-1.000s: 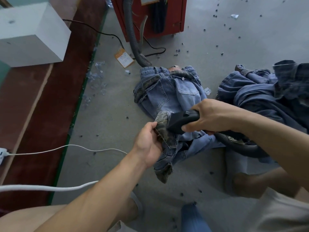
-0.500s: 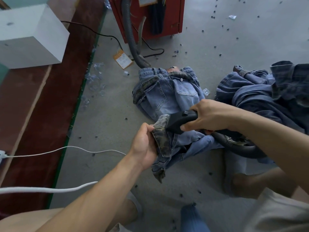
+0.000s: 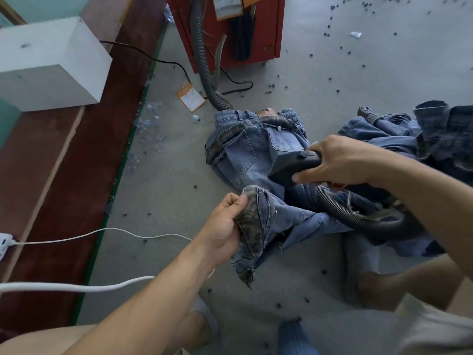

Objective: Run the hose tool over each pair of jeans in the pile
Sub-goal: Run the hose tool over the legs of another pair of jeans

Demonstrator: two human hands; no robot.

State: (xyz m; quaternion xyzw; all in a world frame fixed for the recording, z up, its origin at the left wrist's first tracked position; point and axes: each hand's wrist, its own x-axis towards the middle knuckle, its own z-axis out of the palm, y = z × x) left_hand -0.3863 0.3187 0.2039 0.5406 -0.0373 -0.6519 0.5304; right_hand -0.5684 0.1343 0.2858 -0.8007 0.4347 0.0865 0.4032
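In the middle, the left hand (image 3: 225,226) pinches the jeans (image 3: 256,155) while the right hand (image 3: 340,161) grips the hose tool (image 3: 294,163), maybe touching; next, sweep it along.

The faded light-blue denim jeans (image 3: 252,149) are coarse woven cloth, with a mottled camouflage-print lining (image 3: 252,221) at the turned-out edge and a small shiny metal rivet (image 3: 279,128). The black plastic nozzle of the hose tool (image 3: 294,163) looks smooth and matt; its black ribbed hose (image 3: 340,213) is corrugated plastic. The grey concrete floor (image 3: 332,80) is matt and slightly rough. The red cabinet (image 3: 266,29) looks like painted metal. The orange-edged tag (image 3: 190,97) is paper.
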